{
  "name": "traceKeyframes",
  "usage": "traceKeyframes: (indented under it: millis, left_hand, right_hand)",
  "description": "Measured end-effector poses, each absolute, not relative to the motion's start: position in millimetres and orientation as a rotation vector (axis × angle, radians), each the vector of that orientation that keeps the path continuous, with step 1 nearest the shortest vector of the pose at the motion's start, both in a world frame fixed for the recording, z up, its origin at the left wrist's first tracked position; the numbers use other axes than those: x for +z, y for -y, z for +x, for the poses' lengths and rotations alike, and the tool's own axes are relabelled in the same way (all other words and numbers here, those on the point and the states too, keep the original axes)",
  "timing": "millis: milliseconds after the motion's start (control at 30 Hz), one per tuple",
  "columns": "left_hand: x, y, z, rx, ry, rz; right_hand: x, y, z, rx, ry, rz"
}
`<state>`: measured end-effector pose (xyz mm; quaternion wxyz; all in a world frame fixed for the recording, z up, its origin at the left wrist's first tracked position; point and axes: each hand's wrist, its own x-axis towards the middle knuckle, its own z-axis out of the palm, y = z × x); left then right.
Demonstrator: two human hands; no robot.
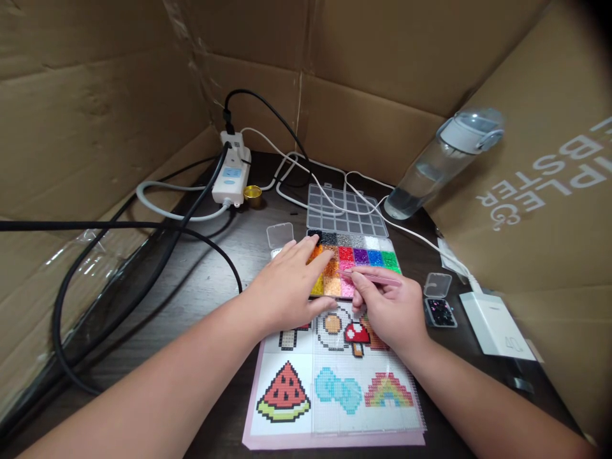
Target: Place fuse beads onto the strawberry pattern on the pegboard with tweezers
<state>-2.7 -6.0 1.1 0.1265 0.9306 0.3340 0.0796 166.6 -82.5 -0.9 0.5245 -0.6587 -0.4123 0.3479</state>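
Note:
My right hand (pixel 392 309) pinches pink tweezers (pixel 377 276), whose tips point left over the orange and pink beads. My left hand (pixel 287 287) lies with spread fingers across the left side of the bead box (pixel 394 246), covering some compartments. The box holds small beads sorted by colour, and its clear lid (pixel 344 213) is folded back. Below my hands a clear pegboard (pixel 335 424) lies on a pattern sheet (pixel 268 437) with a watermelon, a bow and a rainbow. A red mushroom (pixel 357 333) lies near a fried egg design (pixel 332 324) with a dark bead outline.
A small box of dark beads (pixel 440 312) and a white charger (pixel 497 325) are on the right. Behind stand a water bottle (pixel 440 166), a power strip (pixel 232 172) and a gold tin (pixel 253 196). Black cables (pixel 157 274) loop on the left; cardboard walls (pixel 373 57) surround the table.

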Motion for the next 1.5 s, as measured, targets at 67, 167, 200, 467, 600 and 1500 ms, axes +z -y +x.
traceKeyframes:
  millis: [67, 167, 200, 467, 600, 1500]
  left_hand:
    - [0.8, 6.0, -2.8, 0.241, -0.968, 2.700]
    - [0.3, 5.9, -3.0, 0.255, -0.961, 2.689]
    - [0.3, 5.9, -3.0, 0.257, -0.959, 2.685]
    - [0.1, 5.4, -2.9, 0.245, -0.958, 2.715]
    - [0.4, 5.3, -2.7, 0.234, -0.961, 2.723]
    - [-1.0, 5.4, -3.6, 0.256, -0.965, 2.706]
  right_hand:
    - [-0.8, 82.1, 166.2, 0.835, 0.986, -1.573]
    - [-0.1, 81.7, 165.9, 0.840, 0.985, -1.568]
    - [0.2, 81.6, 165.9, 0.843, 0.984, -1.567]
    - [0.7, 82.5, 166.3, 0.837, 0.984, -1.562]
    - [-0.6, 82.4, 166.6, 0.844, 0.979, -1.555]
    - [-0.2, 81.6, 169.2, 0.839, 0.982, -1.543]
